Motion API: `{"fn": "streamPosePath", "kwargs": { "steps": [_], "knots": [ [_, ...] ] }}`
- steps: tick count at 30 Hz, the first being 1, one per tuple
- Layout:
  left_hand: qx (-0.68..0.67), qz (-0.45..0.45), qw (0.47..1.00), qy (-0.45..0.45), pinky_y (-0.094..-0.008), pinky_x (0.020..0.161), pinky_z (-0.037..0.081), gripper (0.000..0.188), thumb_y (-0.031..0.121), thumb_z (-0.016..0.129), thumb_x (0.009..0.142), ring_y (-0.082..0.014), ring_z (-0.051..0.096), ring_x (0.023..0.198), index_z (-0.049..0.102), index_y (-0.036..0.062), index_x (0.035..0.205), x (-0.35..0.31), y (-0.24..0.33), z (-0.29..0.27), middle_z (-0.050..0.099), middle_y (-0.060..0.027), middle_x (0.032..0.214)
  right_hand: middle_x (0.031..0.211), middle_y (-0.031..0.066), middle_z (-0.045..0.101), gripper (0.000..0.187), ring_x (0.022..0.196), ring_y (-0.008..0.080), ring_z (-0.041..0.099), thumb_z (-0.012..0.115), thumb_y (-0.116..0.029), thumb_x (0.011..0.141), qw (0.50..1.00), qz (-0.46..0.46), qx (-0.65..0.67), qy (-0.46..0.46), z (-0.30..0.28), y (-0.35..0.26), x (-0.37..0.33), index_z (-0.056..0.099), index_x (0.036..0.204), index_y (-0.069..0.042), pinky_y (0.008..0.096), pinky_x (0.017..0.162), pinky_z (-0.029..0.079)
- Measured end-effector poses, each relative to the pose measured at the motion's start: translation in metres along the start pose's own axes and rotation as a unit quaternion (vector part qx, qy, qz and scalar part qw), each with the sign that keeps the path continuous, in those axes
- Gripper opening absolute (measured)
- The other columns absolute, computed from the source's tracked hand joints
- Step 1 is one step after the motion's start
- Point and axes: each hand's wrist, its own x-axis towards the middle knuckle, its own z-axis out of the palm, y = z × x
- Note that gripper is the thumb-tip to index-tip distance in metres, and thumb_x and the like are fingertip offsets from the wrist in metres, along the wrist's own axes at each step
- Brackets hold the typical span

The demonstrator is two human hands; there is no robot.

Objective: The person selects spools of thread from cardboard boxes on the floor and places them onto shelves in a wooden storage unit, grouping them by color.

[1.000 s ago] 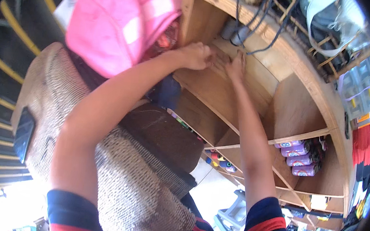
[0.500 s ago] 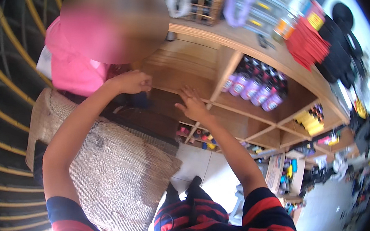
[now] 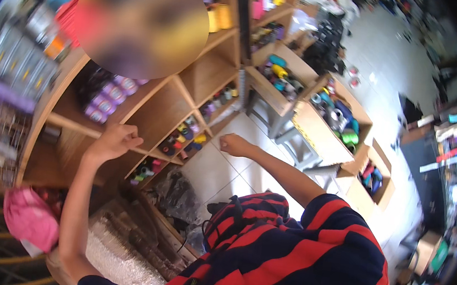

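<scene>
My left hand [image 3: 117, 141] is raised in front of the wooden shelf unit [image 3: 153, 113], its fingers curled in with nothing seen in them. Beyond it stand several purple bottles with dark caps [image 3: 112, 94] in one compartment. My right hand [image 3: 235, 145] hangs over the tiled floor [image 3: 231, 170], fingers folded into a loose fist. No object shows in it. Both hands are apart from each other, and neither appears to hold anything.
Open cardboard boxes of thread spools [image 3: 334, 117] stand to the right, one near a grey stool [image 3: 300, 144]. Lower compartments hold more spools [image 3: 176, 140]. A pink cloth item [image 3: 31, 219] and a plastic-wrapped roll [image 3: 122, 254] lie at the lower left. A blurred patch covers part of the shelf.
My view has swung to the right, bringing the boxes and more floor into sight. Both hands have drawn away from the shelf compartment, and their spread fingers have curled in.
</scene>
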Motion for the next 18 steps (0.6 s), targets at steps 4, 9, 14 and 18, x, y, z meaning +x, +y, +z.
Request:
{"fn": "streamPosePath", "kwargs": {
  "steps": [4, 9, 14, 18],
  "knots": [
    [0.006, 0.086, 0.992, -0.089, -0.0357, 0.055, 0.044, 0.028, 0.021, 0.062, 0.087, -0.0268, 0.058, 0.056, 0.058, -0.0039, 0.074, 0.102, 0.092, 0.044, 0.057, -0.0187, 0.062, 0.065, 0.0195, 0.057, 0.032, 0.069, 0.0381, 0.058, 0.060, -0.028, 0.084, 0.968, 0.198, 0.075, 0.134, -0.057, 0.079, -0.162, 0.055, 0.066, -0.001, 0.0459, 0.063, 0.045],
    [-0.035, 0.275, 0.958, -0.071, -0.0344, 0.055, 0.042, 0.015, 0.013, 0.053, 0.091, -0.0218, 0.056, 0.058, 0.058, -0.0017, 0.089, 0.221, 0.145, 0.147, 0.060, -0.0158, 0.070, 0.068, 0.0159, 0.063, 0.037, 0.069, 0.0333, 0.062, 0.057, -0.034, 0.087, 0.849, 0.462, 0.065, 0.248, -0.086, 0.122, -0.369, 0.064, 0.068, -0.004, 0.0427, 0.066, 0.046],
    [-0.081, 0.237, 0.950, -0.189, -0.0306, 0.056, 0.042, 0.011, 0.012, 0.056, 0.090, -0.0173, 0.055, 0.059, 0.058, 0.0016, 0.093, 0.299, 0.247, 0.234, 0.059, -0.0094, 0.068, 0.074, 0.0130, 0.063, 0.025, 0.074, 0.0271, 0.064, 0.054, -0.023, 0.086, 0.743, 0.566, 0.071, 0.349, -0.049, 0.112, -0.534, 0.063, 0.073, -0.004, 0.0374, 0.069, 0.049],
    [-0.105, 0.292, 0.930, -0.198, -0.0312, 0.056, 0.042, 0.013, 0.014, 0.058, 0.089, -0.0174, 0.055, 0.059, 0.058, 0.0018, 0.094, 0.350, 0.296, 0.300, 0.059, -0.0097, 0.068, 0.075, 0.0062, 0.064, 0.015, 0.070, 0.0171, 0.067, 0.049, -0.006, 0.086, 0.665, 0.590, 0.156, 0.431, -0.024, 0.079, -0.559, 0.062, 0.078, -0.003, 0.0288, 0.059, 0.053]
  ]
}}
